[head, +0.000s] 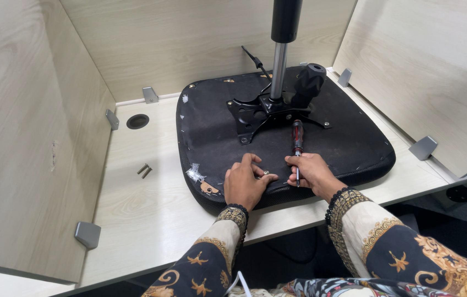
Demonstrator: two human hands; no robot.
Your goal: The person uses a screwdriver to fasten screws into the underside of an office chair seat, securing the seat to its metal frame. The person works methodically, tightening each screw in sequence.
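seat: black fabric-covered chair seat cushion (211, 132), lying underside up across the middle of the pale wood-grain desk (134, 203), its near edge overhanging the desk's front edge.
mechanism: black metal tilt plate (255, 113) sitting on the seat's underside toward the back edge, with a chrome and black gas cylinder (280, 55) standing upright from it and a black knob lever (307, 82) beside it.
left hand (246, 184): palm down on the seat near its front edge, fingers curled together over a small silvery fitting, possibly a screw (265, 174); whether it is pinched i cannot tell.
right hand (313, 173): closed around the shaft of a red-and-black-handled screwdriver (297, 137), handle pointing toward the mechanism, tip hidden under the hand.
loose parts: two dark bolts (145, 170) lying together toward the desk's left edge, well apart from the seat.
progress: plate appears seated on the cushion; with bolts loose, the fastening looks unfinished.
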